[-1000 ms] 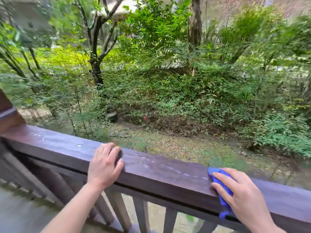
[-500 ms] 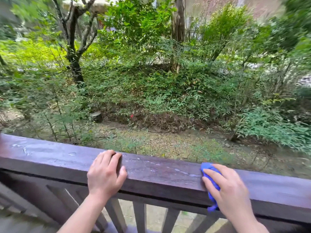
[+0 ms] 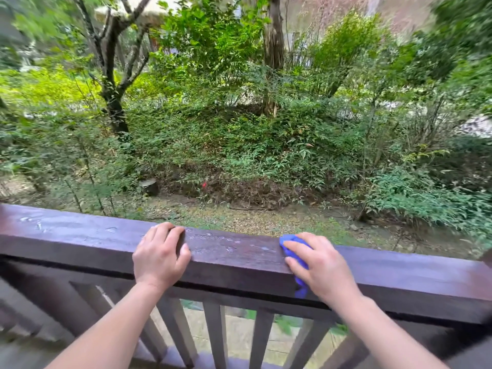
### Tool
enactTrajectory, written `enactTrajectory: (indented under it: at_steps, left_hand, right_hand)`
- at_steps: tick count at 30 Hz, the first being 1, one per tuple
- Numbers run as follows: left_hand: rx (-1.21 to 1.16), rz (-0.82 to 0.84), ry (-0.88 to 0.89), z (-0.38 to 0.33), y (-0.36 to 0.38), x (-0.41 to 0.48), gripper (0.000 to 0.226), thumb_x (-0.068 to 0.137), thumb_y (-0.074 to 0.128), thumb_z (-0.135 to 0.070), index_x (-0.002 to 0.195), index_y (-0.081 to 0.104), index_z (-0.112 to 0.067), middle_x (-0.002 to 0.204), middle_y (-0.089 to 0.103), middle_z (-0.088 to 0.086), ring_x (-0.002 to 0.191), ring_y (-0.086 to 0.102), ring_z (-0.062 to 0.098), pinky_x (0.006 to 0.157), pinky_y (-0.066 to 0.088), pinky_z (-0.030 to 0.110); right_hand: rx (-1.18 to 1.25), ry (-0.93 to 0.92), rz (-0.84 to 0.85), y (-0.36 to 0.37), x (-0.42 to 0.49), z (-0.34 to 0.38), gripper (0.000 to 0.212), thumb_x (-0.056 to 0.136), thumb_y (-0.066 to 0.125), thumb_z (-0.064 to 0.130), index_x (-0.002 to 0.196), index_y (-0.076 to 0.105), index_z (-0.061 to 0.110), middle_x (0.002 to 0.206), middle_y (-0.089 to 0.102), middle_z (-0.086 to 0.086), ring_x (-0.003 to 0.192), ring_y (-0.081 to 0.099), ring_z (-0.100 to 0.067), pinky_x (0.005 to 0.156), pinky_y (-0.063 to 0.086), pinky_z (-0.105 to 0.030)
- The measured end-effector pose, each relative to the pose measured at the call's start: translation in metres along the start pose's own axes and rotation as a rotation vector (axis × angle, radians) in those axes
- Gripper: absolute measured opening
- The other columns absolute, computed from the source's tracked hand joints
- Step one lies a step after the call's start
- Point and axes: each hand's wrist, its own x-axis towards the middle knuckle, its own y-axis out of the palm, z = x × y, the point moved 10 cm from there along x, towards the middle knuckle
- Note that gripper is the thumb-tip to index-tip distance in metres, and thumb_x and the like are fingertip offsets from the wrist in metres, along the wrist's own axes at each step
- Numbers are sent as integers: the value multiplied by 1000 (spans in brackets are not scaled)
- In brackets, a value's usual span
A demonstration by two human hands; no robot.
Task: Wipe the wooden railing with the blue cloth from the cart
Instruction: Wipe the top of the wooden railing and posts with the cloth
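A dark brown wooden railing (image 3: 80,241) runs across the lower half of the view, its top wet and streaked. My right hand (image 3: 323,267) presses the blue cloth (image 3: 290,242) onto the railing's top; the cloth wraps over the near edge and a corner hangs below my palm. My left hand (image 3: 159,255) rests on the rail to the left, fingers curled over the top with nothing else in it. A short stretch of wet rail lies between the two hands. The cart is out of view.
Vertical wooden balusters (image 3: 217,334) stand under the rail. Beyond it lie gravel ground (image 3: 239,217), dense shrubs and a dark tree trunk (image 3: 114,107). A small grey stump or lamp (image 3: 149,186) sits on the ground.
My right hand has slid the blue cloth leftwards along the rail, closer to my left hand. The left hand has stayed on the rail. The view has turned to the right.
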Motion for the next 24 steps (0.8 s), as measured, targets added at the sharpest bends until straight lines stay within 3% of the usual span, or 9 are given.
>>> enactTrajectory:
  at_steps: [4, 8, 10, 14, 17, 20, 22, 24]
  left_hand:
    - [-1, -21, 13, -5, -5, 1, 42, 80, 43, -40, 106, 67, -17, 106, 63, 5, 98, 58, 31, 74, 50, 41]
    - [4, -42, 29, -8, -8, 1, 40, 80, 43, -38, 104, 67, -16, 104, 63, 6, 95, 59, 31, 70, 49, 40]
    - [5, -37, 27, -7, -8, 1, 41, 80, 43, -38, 104, 68, -17, 104, 64, 6, 96, 60, 31, 70, 50, 39]
    - [11, -4, 17, -8, -8, 2, 43, 80, 41, -39, 105, 68, -16, 106, 64, 7, 97, 60, 32, 71, 51, 39]
    - [11, 1, 20, -7, -5, 1, 42, 80, 42, -38, 105, 68, -17, 106, 64, 7, 97, 60, 32, 71, 51, 39]
    - [9, -18, 17, -6, -4, 3, 43, 79, 41, -38, 105, 69, -16, 105, 64, 7, 96, 61, 32, 70, 50, 39]
    - [8, -29, 22, -6, -4, 2, 43, 79, 41, -37, 104, 69, -16, 105, 65, 8, 95, 61, 32, 68, 50, 38]
    - [18, -58, 27, -6, -5, 1, 43, 79, 41, -36, 104, 70, -16, 104, 65, 8, 94, 61, 32, 67, 49, 38]
  right_hand:
    - [-78, 257, -78, -12, 9, -29, 22, 81, 71, 26, 102, 69, 17, 101, 63, -9, 83, 56, -35, 77, 50, -39]
    - [8, -74, -41, 13, 4, 49, 24, 87, 56, 36, 108, 63, 25, 109, 60, -1, 91, 52, -25, 83, 46, -33]
    - [31, -158, 7, 12, 5, 44, 26, 88, 58, 38, 110, 63, 25, 108, 62, -2, 90, 54, -26, 82, 50, -33]
    - [-26, 72, -1, -6, 35, -6, 18, 82, 68, 31, 97, 70, 20, 84, 62, -5, 76, 57, -32, 67, 52, -39]
    - [29, 156, -206, -38, 67, -17, 24, 85, 65, 30, 106, 68, 19, 91, 63, -6, 83, 59, -31, 73, 49, -37]
    - [5, 51, -378, -64, 78, -1, 43, 88, 66, 26, 127, 56, 12, 111, 60, -9, 97, 52, -28, 90, 44, -37]
    - [24, -54, -278, -49, 61, 16, 52, 87, 68, 28, 132, 51, 9, 116, 60, -11, 106, 50, -29, 96, 43, -42]
    - [82, -149, -53, -15, 30, 34, 55, 87, 65, 43, 130, 54, 12, 117, 61, -4, 109, 51, -26, 96, 43, -42]
